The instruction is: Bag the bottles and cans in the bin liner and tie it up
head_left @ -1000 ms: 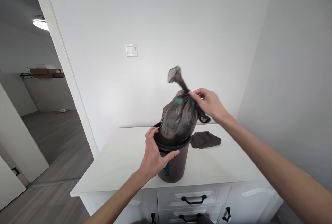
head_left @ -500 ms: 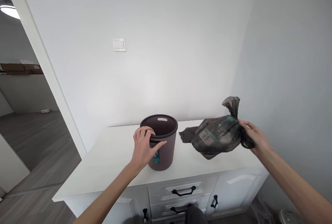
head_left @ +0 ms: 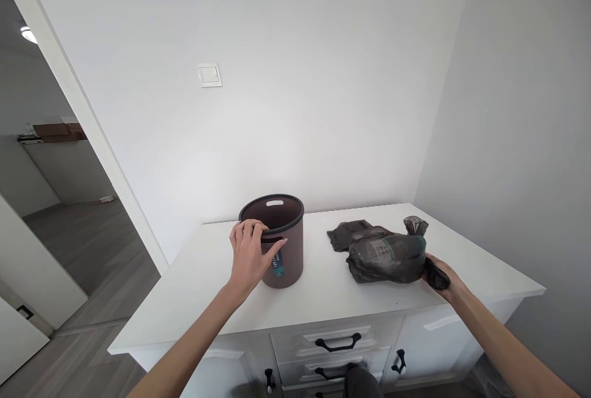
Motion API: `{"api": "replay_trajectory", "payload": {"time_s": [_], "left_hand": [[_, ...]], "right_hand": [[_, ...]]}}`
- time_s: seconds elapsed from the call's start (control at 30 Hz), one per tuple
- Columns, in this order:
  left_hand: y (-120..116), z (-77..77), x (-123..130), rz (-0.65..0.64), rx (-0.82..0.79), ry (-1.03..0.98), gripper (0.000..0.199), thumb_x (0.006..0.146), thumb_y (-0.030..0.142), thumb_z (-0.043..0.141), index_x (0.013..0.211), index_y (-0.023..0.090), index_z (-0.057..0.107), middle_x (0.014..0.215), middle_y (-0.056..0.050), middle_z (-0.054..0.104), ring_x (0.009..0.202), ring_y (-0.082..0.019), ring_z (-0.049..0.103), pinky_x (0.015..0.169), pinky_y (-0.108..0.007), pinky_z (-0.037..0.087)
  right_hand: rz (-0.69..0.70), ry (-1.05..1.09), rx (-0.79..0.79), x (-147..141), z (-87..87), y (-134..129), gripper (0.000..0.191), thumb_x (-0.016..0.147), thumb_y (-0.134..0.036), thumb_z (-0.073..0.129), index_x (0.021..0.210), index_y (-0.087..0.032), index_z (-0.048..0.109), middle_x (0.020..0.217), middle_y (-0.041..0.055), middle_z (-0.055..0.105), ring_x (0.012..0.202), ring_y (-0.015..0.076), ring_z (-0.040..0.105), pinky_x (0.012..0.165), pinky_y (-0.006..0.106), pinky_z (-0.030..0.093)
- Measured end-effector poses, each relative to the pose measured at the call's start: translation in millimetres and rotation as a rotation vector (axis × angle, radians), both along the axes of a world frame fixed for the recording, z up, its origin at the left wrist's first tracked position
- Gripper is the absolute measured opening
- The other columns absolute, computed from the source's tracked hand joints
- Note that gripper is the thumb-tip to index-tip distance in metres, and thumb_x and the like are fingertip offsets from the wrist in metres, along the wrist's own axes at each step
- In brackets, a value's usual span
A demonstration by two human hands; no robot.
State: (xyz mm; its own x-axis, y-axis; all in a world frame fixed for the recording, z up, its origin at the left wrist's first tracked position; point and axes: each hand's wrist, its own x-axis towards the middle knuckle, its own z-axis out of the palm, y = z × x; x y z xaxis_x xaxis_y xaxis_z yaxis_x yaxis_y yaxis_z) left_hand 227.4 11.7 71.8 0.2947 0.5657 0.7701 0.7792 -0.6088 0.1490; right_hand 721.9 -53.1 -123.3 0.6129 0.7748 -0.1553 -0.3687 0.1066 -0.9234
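A dark purple-brown bin stands upright on the white countertop. Its near rim is gripped by my left hand, fingers over the edge and thumb outside. A filled, knotted dark plastic bag lies on its side toward the right of the countertop. My right hand is closed on the bag's black tied end. Behind the bag, partly covered by it, is a flat dark folded bag.
The white countertop tops a cabinet with black-handled drawers. A white wall with a light switch rises behind it. On the left, a doorway shows a grey floor and brown boxes.
My right hand has moved down with the filled bag, which has gone from hanging above the countertop to lying on it. My left hand stays on the bin rim. The view has shifted slightly.
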Motion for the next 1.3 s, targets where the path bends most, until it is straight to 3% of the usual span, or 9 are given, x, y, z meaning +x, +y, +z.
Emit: {"api": "replay_trajectory", "payload": {"time_s": [0.17,0.37,0.5,0.6,0.67,0.87,1.03,1.2,1.3], "left_hand": [[3,-1.0,0,-0.007,0.003,0.021,0.033,0.094,0.055,0.063,0.107,0.025,0.057,0.117,-0.01,0.062,0.119,-0.032,0.053,0.113,-0.056,0.031],[6,-3.2,4,-0.014,0.001,0.007,0.032,0.093,0.053,0.064,0.11,0.026,0.059,0.119,-0.011,0.062,0.123,-0.033,0.051,0.113,-0.057,0.031],[8,-4.6,5,-0.02,0.02,0.007,0.032,0.094,0.052,0.064,0.11,0.026,0.059,0.119,-0.01,0.061,0.123,-0.033,0.051,0.115,-0.057,0.029],[8,-5.7,5,-0.021,0.031,0.005,0.031,0.094,0.052,0.064,0.111,0.026,0.058,0.119,-0.01,0.061,0.123,-0.033,0.05,0.116,-0.057,0.029],[8,-6.4,4,-0.025,0.021,-0.007,0.031,0.094,0.051,0.064,0.112,0.027,0.059,0.119,-0.01,0.061,0.124,-0.033,0.05,0.116,-0.058,0.028],[6,-7.5,3,-0.046,0.008,-0.03,0.03,0.094,0.05,0.064,0.113,0.027,0.06,0.12,-0.011,0.06,0.124,-0.033,0.051,0.117,-0.059,0.028],[0,-5.8,0,-0.122,-0.038,-0.042,0.038,0.096,0.044,0.063,0.131,0.03,0.056,0.136,-0.011,0.055,0.138,-0.034,0.044,0.12,-0.059,0.027],[-20,-29.3,-31,-0.104,-0.138,-0.17,0.071,0.098,0.047,0.061,0.157,0.033,0.025,0.167,-0.015,0.021,0.154,-0.036,0.025,0.116,-0.06,0.037],[-21,-65.7,-71,-0.015,-0.24,-0.204,0.061,0.1,0.048,0.055,0.152,0.029,0.03,0.164,-0.018,0.027,0.152,-0.036,0.03,0.114,-0.06,0.04]], "right_hand": [[0.033,0.014,-0.156,18,-8.3,3,0.019,0.063,-0.029,0.079,0.06,-0.023,0.062,0.056,0.0045,0.061,0.049,0.0211,0.056,0.04,0.033,0.049],[-0.156,-0.056,-0.202,4,-7.2,-32,0.042,0.084,-0.059,0.064,0.099,-0.021,0.071,0.101,0.0139,0.075,0.091,0.0294,0.073,0.074,0.039,0.064],[-0.267,-0.458,-0.18,-43,3.1,-70,0.077,0.088,-0.071,0.056,0.153,-0.032,0.044,0.163,0.0086,0.043,0.148,0.0321,0.044,0.122,0.044,0.039],[-0.196,-0.841,-0.12,-87,11.9,-89,0.096,0.087,-0.069,0.06,0.165,-0.028,0.021,0.174,0.0083,0.016,0.159,0.0345,0.015,0.129,0.051,0.02],[-0.195,-1.009,-0.106,-117,15.2,-97,0.098,0.087,-0.067,0.062,0.165,-0.028,0.019,0.175,0.0096,0.006,0.16,0.039,0.011,0.126,0.06,0.024],[-0.121,-1.417,0.196,-202,6.4,-110,0.057,0.099,-0.035,0.055,0.154,-0.035,0.041,0.163,0.0099,0.038,0.152,0.0374,0.036,0.12,0.067,0.034],[0.278,-1.437,0.206,-247,2.9,-71,0.047,0.104,-0.033,0.045,0.152,-0.035,0.046,0.163,0.0069,0.04,0.151,0.0296,0.04,0.117,0.05,0.048],[0.276,-1.439,-0.024,-261,-0.3,6,0.055,0.107,-0.046,0.034,0.148,-0.014,0.052,0.172,0.0168,0.02,0.158,0.0338,0.021,0.125,0.049,0.033],[0.23,-1.513,-0.206,-262,-8.9,44,0.062,0.106,-0.048,0.03,0.144,-0.006,0.056,0.173,0.0201,0.012,0.16,0.0377,0.005,0.128,0.054,0.019]]}}
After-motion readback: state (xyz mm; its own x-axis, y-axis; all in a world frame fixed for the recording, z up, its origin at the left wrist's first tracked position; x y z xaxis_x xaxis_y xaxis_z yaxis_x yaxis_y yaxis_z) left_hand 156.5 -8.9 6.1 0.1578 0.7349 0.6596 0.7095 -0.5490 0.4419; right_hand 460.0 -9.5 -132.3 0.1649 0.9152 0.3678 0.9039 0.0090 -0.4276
